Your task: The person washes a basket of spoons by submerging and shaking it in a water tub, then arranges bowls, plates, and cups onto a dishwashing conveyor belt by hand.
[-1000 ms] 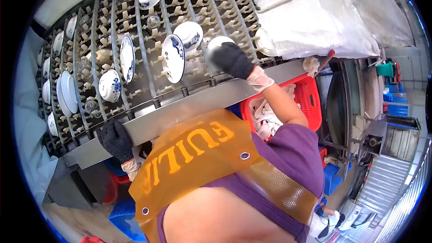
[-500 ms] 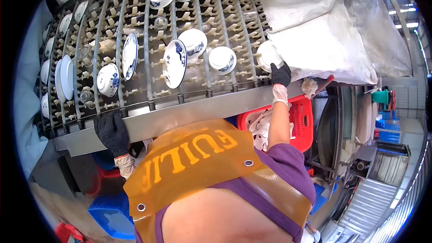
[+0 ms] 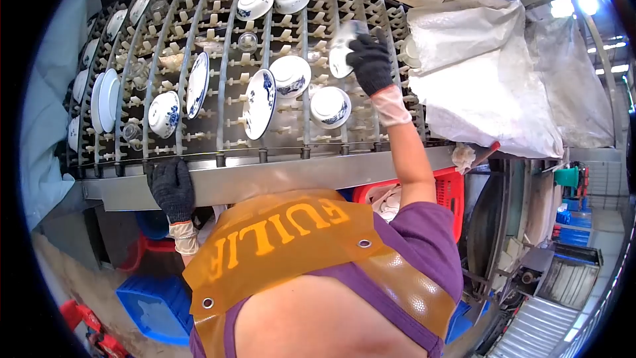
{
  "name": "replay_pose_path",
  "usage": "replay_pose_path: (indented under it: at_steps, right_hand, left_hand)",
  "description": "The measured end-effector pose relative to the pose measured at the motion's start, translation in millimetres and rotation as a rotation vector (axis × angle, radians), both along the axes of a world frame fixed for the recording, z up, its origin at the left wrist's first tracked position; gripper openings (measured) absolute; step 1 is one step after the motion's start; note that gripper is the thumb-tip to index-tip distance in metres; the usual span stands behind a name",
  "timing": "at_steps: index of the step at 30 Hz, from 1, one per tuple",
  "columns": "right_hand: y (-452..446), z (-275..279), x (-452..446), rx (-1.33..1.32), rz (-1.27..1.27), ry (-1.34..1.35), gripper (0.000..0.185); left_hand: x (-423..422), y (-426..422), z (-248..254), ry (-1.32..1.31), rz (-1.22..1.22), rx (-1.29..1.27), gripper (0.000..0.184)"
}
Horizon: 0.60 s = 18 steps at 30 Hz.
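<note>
My right hand (image 3: 371, 63), in a black glove, is closed on a white bowl (image 3: 340, 53) that is blurred and tilted above the peg rack. Fingers of my left hand (image 3: 171, 189), also black-gloved, lie over the front metal ledge (image 3: 278, 179) with nothing visible in them. Nearest the held piece on the pegs are a blue-patterned bowl (image 3: 330, 107) and another bowl (image 3: 290, 76). An oval plate (image 3: 260, 104) leans beside them. Closer to my left hand stands a patterned bowl (image 3: 164, 114), with a small clear glass (image 3: 131, 132) to its left.
White plastic curtains (image 3: 480, 73) hang at the rack's right end, with a pale dish (image 3: 411, 52) at their edge. A red basket (image 3: 450, 192) holding whitish cloth or gloves stands below the ledge. A blue bin (image 3: 156, 308) sits on the floor to the left.
My right hand has moved from the rack's lower right, beside the curtain, up and left over the pegs, with a bowl in it. My left hand stays at the ledge. The view has shifted slightly.
</note>
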State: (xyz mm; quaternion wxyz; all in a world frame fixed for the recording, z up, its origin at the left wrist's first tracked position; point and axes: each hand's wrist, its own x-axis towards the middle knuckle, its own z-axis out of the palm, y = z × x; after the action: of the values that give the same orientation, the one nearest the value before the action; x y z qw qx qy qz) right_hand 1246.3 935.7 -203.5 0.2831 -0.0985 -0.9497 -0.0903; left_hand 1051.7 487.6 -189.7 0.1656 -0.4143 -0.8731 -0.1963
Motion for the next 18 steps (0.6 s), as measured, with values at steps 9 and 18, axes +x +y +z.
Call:
replay_pose_path:
  at_steps: [9, 18]
  right_hand:
    - [147.6, -55.9, -3.0, -0.498, -0.671, -0.394, 0.06]
    - [163.3, -90.3, 20.5, -0.598, -0.456, -0.481, 0.073]
  left_hand:
    - [10.7, 10.4, -2.1, -0.004, 0.102, -0.022, 0.014]
    - [21.4, 25.5, -3.1, 0.004, 0.21, -0.061, 0.016]
